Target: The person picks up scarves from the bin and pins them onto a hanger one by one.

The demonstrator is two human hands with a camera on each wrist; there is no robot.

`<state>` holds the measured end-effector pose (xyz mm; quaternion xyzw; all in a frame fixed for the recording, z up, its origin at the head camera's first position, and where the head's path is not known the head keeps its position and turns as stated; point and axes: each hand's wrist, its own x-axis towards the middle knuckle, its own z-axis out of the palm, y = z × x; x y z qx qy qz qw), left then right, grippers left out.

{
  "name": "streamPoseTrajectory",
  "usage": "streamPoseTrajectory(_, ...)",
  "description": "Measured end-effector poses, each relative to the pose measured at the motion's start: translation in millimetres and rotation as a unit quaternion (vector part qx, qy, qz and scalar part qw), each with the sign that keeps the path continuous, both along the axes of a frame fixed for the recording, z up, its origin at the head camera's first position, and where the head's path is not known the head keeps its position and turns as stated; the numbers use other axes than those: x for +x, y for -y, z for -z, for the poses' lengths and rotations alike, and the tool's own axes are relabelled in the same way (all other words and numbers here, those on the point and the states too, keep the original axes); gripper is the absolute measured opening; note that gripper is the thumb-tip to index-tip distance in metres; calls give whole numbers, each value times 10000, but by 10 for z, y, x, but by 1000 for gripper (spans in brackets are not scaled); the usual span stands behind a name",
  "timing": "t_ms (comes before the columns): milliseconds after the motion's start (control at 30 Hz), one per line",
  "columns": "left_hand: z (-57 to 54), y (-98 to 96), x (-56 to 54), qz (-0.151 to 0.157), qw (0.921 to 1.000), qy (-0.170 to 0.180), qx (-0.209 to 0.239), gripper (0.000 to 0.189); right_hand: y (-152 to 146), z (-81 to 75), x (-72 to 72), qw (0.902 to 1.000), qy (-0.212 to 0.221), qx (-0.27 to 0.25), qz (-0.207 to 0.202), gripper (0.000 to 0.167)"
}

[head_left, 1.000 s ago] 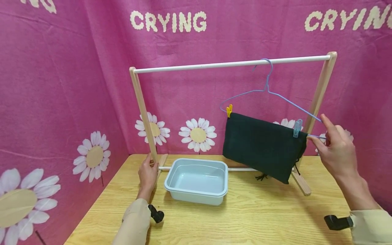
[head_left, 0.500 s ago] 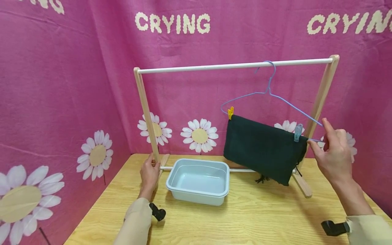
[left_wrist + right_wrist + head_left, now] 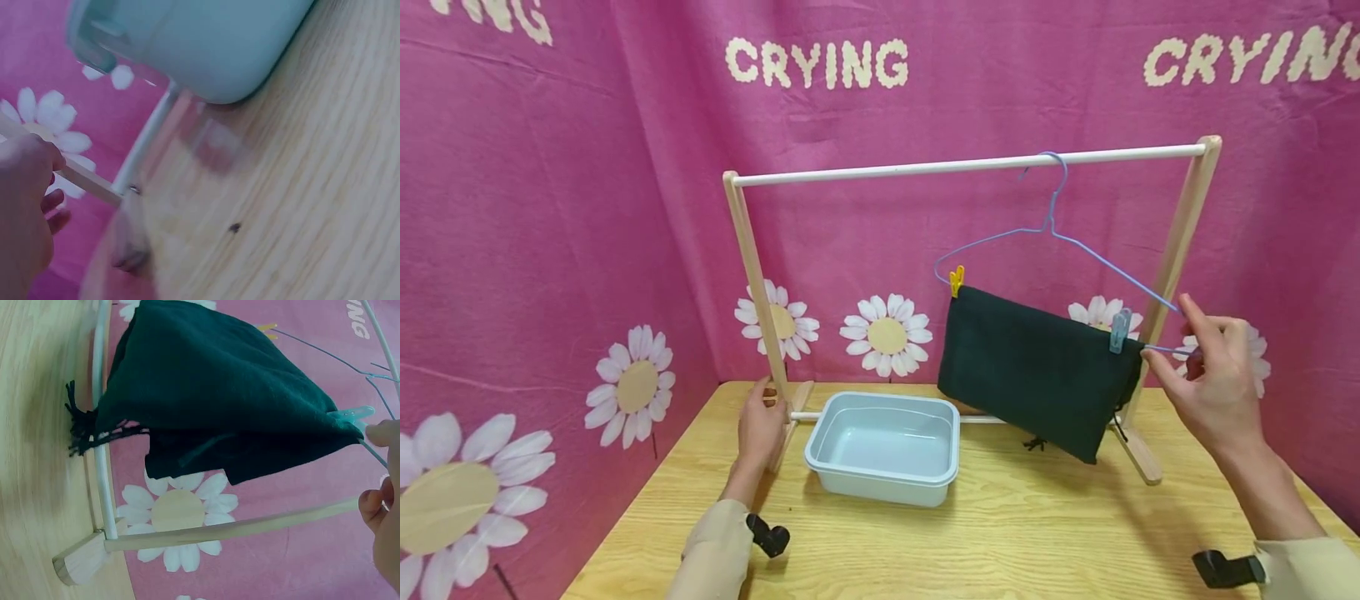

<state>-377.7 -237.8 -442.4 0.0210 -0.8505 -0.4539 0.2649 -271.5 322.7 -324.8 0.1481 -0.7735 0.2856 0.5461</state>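
Note:
A dark folded scarf with fringe hangs over the lower bar of a blue wire hanger. A yellow clothespin and a pale blue clothespin clip it near its two ends. The hanger's hook sits over the top rail of a clothes rack, and its right side dips lower. My right hand holds the hanger's right corner between thumb and fingers, beside the blue clothespin. Low on the rack's left upright, my left hand grips the wood.
A light grey-blue plastic basin stands on the wooden table, in front of the rack's lower rail. Pink cloth with daisies encloses the back and sides. The rack's right foot reaches forward on the table.
The hanger and scarf have shifted slightly left, with my right hand still at the corner. My left forearm has swung a little left. The rack and basin stay put.

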Motion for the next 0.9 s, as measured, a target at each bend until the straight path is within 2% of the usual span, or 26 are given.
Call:
streamPoseTrajectory(100,-108,31,55,-46,9989,-393,-237,46,-11,-14,54,9999,-26,-121,-85,64)
streamPoseTrajectory(200,-225,47,110,-60,9946,-866,-565,41,-7,-60,122,9992,-211,-300,-158,57)
streamPoseTrajectory(300,-329,49,143,96,9879,-1240,-929,38,40,-128,198,9970,-584,-457,-241,49)
streamPoseTrajectory(400,-418,33,173,391,9793,-1457,-1350,35,125,-189,255,9935,-999,-484,-256,43)
streamPoseTrajectory(533,-529,-16,242,842,9671,-1535,-1848,33,285,-262,334,9899,-1345,-328,-304,48)
streamPoseTrajectory(600,-588,-53,286,1079,9627,-1466,-2000,33,349,-292,368,9900,-1348,-177,-383,51)
streamPoseTrajectory(667,-636,-88,320,1295,9580,-1431,-2119,33,390,-314,387,9908,-1278,-47,-435,47)
streamPoseTrajectory(800,-714,-140,360,1603,9542,-1344,-2137,33,353,-329,346,9949,-963,120,-268,25)
streamPoseTrajectory(900,-751,-165,371,1708,9558,-1279,-2022,33,288,-324,304,9975,-707,35,-63,22)
